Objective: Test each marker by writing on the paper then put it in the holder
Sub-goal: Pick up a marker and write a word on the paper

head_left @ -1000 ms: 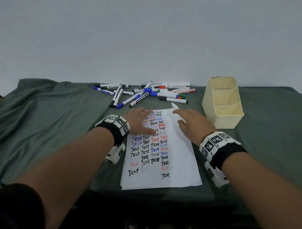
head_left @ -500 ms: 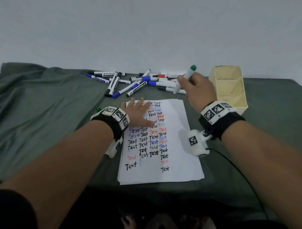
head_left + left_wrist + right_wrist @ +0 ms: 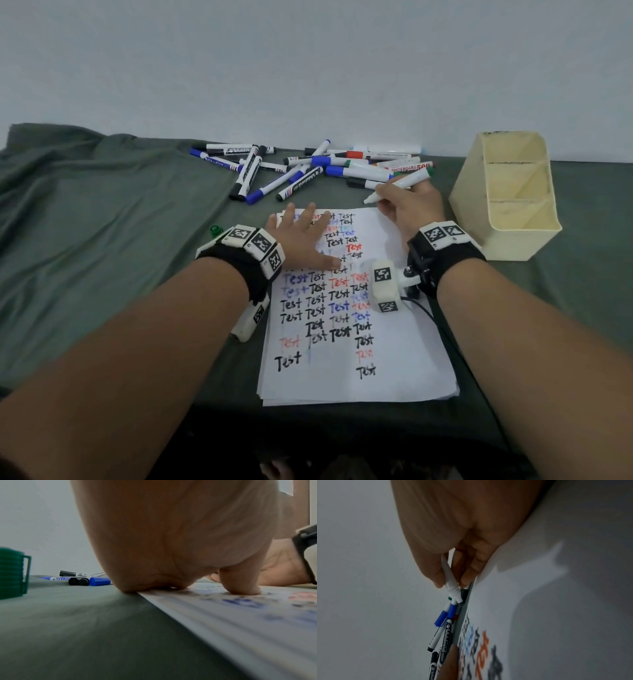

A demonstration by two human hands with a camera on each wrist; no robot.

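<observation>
My right hand (image 3: 397,204) pinches a white marker (image 3: 402,182) with a green rear end. Its uncapped tip points left, just over the top right corner of the paper (image 3: 404,363). In the right wrist view my fingertips (image 3: 467,580) grip the marker (image 3: 449,577) near its nose. My left hand (image 3: 301,240) lies flat, fingers spread, on the paper's top left, over rows of "Test" writing. The left wrist view has its thumb (image 3: 240,585) pressing the paper (image 3: 240,622). A loose green cap (image 3: 215,230) (image 3: 12,573) sits on the cloth left of that hand. The cream holder (image 3: 479,209) stands right of my right hand, its compartments bare.
A pile of several markers (image 3: 308,168) with blue, black, red and green caps lies behind the paper near the wall. Rumpled green cloth (image 3: 102,222) covers the table. A cable runs from my right wrist camera (image 3: 385,287) across the paper's right edge.
My right hand picked the marker off the paper, lifted it, then lowered and tilted it so the tip points left at the paper's top. The left hand stayed on the paper.
</observation>
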